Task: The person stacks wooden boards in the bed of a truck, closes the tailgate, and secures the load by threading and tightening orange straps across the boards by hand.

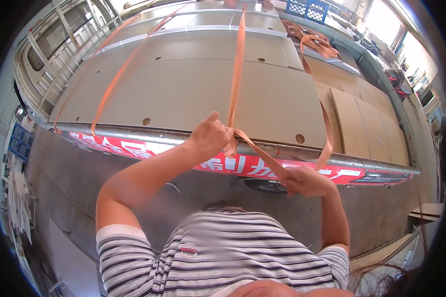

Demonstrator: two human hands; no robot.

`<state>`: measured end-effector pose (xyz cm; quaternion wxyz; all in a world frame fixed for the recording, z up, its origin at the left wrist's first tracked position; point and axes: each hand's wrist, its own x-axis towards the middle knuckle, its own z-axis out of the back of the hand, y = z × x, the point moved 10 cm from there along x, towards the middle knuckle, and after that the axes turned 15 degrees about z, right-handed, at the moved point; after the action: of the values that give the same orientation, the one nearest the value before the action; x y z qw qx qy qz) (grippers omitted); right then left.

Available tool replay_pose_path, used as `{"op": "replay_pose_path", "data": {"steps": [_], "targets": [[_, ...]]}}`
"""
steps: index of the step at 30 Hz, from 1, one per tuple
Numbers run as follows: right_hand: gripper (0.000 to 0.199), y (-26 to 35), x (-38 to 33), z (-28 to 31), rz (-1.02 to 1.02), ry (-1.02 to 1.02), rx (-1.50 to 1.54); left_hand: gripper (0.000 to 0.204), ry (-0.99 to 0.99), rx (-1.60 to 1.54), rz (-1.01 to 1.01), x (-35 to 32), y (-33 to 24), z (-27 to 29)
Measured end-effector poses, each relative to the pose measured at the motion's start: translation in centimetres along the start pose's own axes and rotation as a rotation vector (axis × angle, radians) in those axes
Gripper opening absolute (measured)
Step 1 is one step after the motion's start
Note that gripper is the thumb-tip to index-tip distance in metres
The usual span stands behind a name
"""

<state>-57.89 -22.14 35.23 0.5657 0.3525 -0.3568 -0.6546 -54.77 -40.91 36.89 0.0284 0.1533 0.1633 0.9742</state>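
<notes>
In the head view, a flat stack of pale boards (193,89) is seen loaded on a truck bed, bounded at its near edge by a metal side rail (134,132) with a red strip of lettering beneath it; an orange strap (238,64) is run from the far edge of the load down to that near rail; the left hand (210,136) is closed around the strap just at the rail, thumb raised, its grip shut on the webbing; from there the strap is led diagonally to the right hand (307,180), which is held below the rail and is clenched on the strap's lower stretch; beyond the right hand the strap is looped back up along the load's right part; 2 further orange straps (119,79) are laid across the load toward its left edge; a bundle of orange webbing (314,42) is lying at the far right corner, near a blue crate (307,9); cardboard sheets (362,119) are spread along the right edge; a striped shirt (223,252) is seen at the lower edge.
</notes>
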Motion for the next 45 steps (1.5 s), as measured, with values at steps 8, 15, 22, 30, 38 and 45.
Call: {"op": "replay_pose_path", "data": {"steps": [8, 15, 22, 30, 38, 45], "targets": [[0.01, 1.1, 6.3, -8.6, 0.077, -0.546, 1.535, 0.007, 0.078, 0.182, 0.036, 0.1, -1.6, -0.2], [0.02, -3.4, 7.6, -6.5, -0.068, -0.67, 1.286, 0.003, 0.32, -0.022, 0.145, 0.5, 0.9, -0.9], [0.03, -2.6, 9.2, -5.7, -0.058, -0.715, 1.235, 0.011, 0.27, 0.066, -0.213, -0.8, 0.3, -0.9], [0.035, -3.3, 11.1, -7.9, -0.164, -0.665, 1.266, 0.013, 0.567, -0.295, 0.207, -3.4, 4.1, -1.5], [0.035, -3.8, 13.4, -10.8, 0.038, -0.829, 1.396, 0.006, -0.005, -0.298, 0.316, -8.0, -0.1, 0.9], [0.019, -6.0, 16.7, -10.5, 0.112, -1.01, 1.436, 0.008, 0.103, -0.384, 0.41, -8.2, 1.3, 0.3]]}}
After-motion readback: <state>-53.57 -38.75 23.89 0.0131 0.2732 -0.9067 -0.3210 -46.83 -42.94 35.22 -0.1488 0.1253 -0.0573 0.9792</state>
